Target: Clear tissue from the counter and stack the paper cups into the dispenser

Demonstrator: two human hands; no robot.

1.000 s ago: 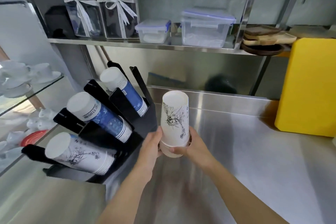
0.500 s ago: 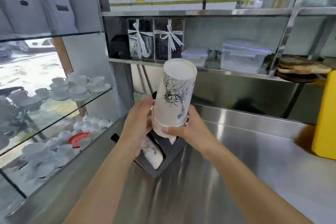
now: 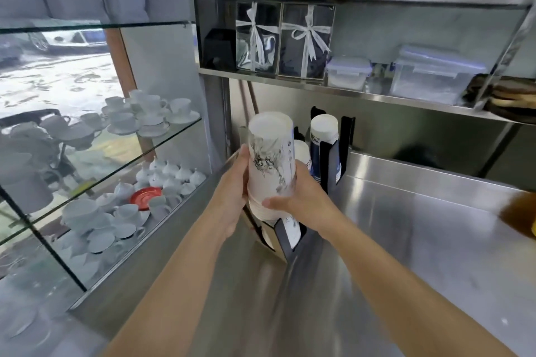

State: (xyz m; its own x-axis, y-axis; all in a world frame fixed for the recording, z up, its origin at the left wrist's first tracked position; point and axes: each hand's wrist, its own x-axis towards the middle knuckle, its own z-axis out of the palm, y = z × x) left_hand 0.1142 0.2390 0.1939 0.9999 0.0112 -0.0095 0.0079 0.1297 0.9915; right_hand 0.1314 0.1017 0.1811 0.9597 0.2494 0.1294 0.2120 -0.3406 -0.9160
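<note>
Counter [image 3: 420, 240], dispenser [image 3: 333, 159], cup stack [image 3: 271, 165]: stack held upright over the near slot.
Left hand [image 3: 232, 194] and right hand [image 3: 301, 200] both closed round the stack's lower end; long axis near vertical, slot directly below, its white cups [image 3: 291, 233] showing.

A brushed stainless-steel table [image 3: 435, 240] runs beneath steel wall shelves [image 3: 348, 90] holding clear lidded plastic containers [image 3: 432, 75] and ribbon-tied transparent gift boxes [image 3: 304, 40]. To the left, glass display shelves [image 3: 162, 136] carry white porcelain cups and saucers [image 3: 145, 113], with daylight coming through behind them.
</note>
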